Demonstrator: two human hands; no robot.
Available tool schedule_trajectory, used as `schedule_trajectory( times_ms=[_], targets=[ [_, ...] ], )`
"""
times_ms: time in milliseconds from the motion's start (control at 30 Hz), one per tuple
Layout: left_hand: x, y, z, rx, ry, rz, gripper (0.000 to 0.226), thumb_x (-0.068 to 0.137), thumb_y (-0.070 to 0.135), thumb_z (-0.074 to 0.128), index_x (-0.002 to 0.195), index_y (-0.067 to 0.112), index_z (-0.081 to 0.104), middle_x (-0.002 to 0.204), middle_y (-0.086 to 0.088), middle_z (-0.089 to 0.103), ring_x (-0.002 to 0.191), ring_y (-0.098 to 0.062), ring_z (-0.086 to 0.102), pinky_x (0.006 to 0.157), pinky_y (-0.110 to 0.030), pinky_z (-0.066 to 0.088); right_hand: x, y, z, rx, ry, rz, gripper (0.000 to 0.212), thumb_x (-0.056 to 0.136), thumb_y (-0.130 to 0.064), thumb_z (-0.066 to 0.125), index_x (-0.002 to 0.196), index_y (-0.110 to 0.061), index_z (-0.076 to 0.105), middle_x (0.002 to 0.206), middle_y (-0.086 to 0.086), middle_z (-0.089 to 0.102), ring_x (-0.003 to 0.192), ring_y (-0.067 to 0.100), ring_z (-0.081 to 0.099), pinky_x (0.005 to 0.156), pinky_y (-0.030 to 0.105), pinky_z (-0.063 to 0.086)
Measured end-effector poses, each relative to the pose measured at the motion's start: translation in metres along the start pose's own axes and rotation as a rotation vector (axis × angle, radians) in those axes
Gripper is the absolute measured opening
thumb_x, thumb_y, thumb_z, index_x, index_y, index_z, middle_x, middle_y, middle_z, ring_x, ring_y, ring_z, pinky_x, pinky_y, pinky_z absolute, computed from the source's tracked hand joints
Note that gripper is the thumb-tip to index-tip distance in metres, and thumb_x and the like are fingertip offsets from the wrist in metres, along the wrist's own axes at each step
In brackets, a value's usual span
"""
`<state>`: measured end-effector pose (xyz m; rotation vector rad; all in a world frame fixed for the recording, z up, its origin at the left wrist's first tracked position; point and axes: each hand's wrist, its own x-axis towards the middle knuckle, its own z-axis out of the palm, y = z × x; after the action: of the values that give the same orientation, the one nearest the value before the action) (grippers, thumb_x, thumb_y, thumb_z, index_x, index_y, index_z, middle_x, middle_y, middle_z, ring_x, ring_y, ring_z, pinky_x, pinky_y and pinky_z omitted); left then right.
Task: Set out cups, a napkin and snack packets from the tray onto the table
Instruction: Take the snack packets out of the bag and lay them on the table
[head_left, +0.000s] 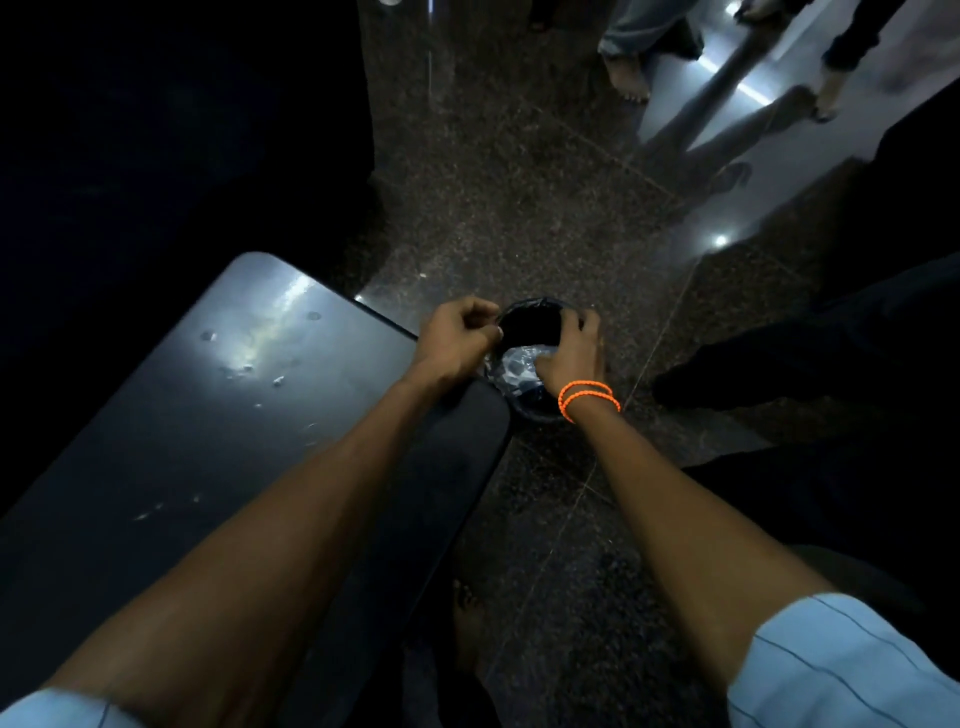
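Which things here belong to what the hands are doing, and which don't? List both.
In use: left hand, right hand, black-lined bin, crumpled plastic wrapper.
Lying about: dark table with scattered crumbs, speckled floor, bystanders' feet.

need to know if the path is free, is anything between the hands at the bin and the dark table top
Nothing visible does. Both hands, left and right, are at the black lined bin right beside the table corner. The nearby tabletop shows only small scraps. No tray, cups or packets are identifiable.

Both arms stretched forward, sleeves rolled. Left hand (457, 338) curled into fist; right hand (569, 353) palm-down, fingers (574, 322) bent; orange bands at right wrist.
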<state>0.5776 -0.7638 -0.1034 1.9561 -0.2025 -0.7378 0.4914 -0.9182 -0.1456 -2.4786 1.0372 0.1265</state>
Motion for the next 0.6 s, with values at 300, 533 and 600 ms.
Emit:
schedule_trajectory(
  times_ms=[300, 533, 600],
  targets=[
    [-0.081, -0.015, -0.123, -0.227, 0.298, -0.043, 0.025, 0.088, 0.003, 0.07, 0.112, 0.009, 0.076, 0.106, -0.014, 0.079, 0.101, -0.028, 0.075, 0.095, -0.044, 0.06, -0.083, -0.177, 0.005, 0.161, -0.07, -0.386, 0.068, 0.081, -0.009, 0.075, 0.143, -0.001, 0.05, 0.151, 0.027, 0.037, 0.132, 0.042, 0.049, 0.11, 0.039, 0.041],
    [-0.212, -0.085, -0.267, -0.403, 0.564, -0.093, 0.025, 0.089, 0.007, 0.068, 0.113, 0.012, 0.076, 0.106, -0.005, 0.078, 0.1, -0.019, 0.072, 0.095, -0.041, 0.06, -0.217, -0.321, 0.054, 0.202, -0.198, -0.644, 0.066, 0.083, -0.015, 0.076, 0.144, -0.004, 0.05, 0.144, 0.02, 0.045, 0.124, 0.037, 0.055, 0.104, 0.041, 0.045],
    [-0.255, -0.119, -0.302, -0.434, 0.654, -0.107, 0.023, 0.091, 0.009, 0.068, 0.112, 0.016, 0.076, 0.102, 0.001, 0.076, 0.099, -0.014, 0.072, 0.094, -0.04, 0.061, -0.265, -0.355, 0.076, 0.217, -0.277, -0.706, 0.066, 0.085, -0.019, 0.076, 0.144, -0.008, 0.049, 0.145, 0.016, 0.045, 0.12, 0.035, 0.058, 0.101, 0.043, 0.051]
  ],
)
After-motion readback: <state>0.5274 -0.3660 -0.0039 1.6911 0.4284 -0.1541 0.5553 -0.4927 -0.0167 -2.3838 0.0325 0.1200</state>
